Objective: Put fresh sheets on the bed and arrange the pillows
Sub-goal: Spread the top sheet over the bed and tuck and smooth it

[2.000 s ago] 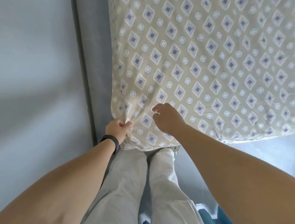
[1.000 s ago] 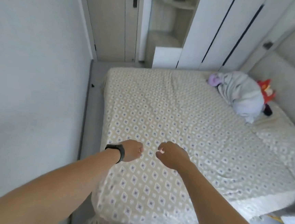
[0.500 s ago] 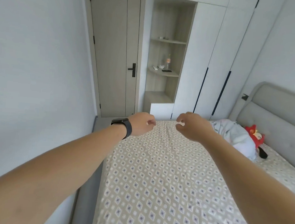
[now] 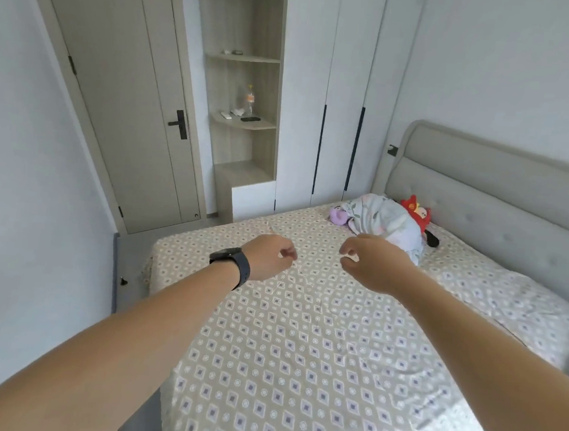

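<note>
Covering the whole mattress, the patterned sheet (image 4: 298,354) lies spread from the near edge to the headboard (image 4: 501,193) at the far right. It is thin woven cloth, beige with small purple diamonds and white rings, and low wrinkles run across its middle. I judge it light, soft and limp: it will fold and slide easily, so it is best taken by pinching an edge or a corner, not the flat middle.

Both arms reach out above it. The left hand (image 4: 269,257), with a dark band on the wrist, has its fingers curled close to the thumb. The right hand (image 4: 371,264) is curled in a similar way, thumb and fingers near each other. A very fine pale line seems to run between and below the hands, but it is too thin to tell whether they pinch something, so I cannot tell the grip.

At the far end lies a soft bundle of pale cloth (image 4: 386,220), with a purple toy (image 4: 338,216) on its left and a red plush toy (image 4: 416,209) on its right. Behind stand a smooth door (image 4: 121,98), open wooden shelves (image 4: 247,74) and a white wardrobe (image 4: 324,98).
</note>
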A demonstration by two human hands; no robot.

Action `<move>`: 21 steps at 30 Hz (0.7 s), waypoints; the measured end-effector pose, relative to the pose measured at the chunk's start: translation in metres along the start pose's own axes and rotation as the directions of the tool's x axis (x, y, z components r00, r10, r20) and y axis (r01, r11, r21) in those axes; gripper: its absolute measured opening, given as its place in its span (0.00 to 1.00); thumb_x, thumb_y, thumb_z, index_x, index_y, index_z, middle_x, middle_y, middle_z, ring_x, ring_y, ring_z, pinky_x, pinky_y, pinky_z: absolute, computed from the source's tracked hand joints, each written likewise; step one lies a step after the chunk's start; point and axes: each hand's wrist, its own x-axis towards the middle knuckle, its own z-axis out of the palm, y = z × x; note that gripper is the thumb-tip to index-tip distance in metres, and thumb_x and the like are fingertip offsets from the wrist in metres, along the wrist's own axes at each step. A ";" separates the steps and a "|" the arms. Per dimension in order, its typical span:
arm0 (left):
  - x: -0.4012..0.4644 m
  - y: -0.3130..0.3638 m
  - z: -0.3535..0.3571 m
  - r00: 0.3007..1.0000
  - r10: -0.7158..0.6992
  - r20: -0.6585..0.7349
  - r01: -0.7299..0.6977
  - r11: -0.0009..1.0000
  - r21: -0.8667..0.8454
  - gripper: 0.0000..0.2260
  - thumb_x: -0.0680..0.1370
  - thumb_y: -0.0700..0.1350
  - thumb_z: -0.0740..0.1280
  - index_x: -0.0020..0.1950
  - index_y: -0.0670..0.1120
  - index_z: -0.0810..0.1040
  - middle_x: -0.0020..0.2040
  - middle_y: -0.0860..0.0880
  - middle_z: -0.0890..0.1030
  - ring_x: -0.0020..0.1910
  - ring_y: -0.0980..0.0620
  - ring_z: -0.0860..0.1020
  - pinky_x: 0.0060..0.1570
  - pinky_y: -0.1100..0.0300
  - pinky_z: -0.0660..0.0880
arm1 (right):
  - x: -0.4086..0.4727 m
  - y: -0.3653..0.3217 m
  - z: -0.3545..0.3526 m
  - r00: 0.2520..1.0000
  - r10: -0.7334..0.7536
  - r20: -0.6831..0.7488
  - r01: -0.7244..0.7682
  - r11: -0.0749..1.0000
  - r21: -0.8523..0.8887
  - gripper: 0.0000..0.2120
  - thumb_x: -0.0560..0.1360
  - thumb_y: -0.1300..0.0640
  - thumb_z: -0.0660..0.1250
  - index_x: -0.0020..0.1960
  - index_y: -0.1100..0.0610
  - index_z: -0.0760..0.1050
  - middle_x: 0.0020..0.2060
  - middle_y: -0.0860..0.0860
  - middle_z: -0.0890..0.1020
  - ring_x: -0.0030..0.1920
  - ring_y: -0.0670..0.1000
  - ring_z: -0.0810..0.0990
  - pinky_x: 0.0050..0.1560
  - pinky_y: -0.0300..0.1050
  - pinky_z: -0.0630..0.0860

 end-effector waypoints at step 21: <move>0.108 0.316 0.304 0.926 0.160 0.342 -0.124 0.984 -0.125 0.09 0.82 0.45 0.63 0.57 0.49 0.82 0.53 0.55 0.78 0.47 0.58 0.76 0.39 0.69 0.69 | -0.225 0.375 0.017 0.948 0.318 0.017 -0.317 0.934 0.163 0.13 0.81 0.48 0.61 0.61 0.47 0.79 0.58 0.46 0.80 0.54 0.49 0.79 0.53 0.49 0.79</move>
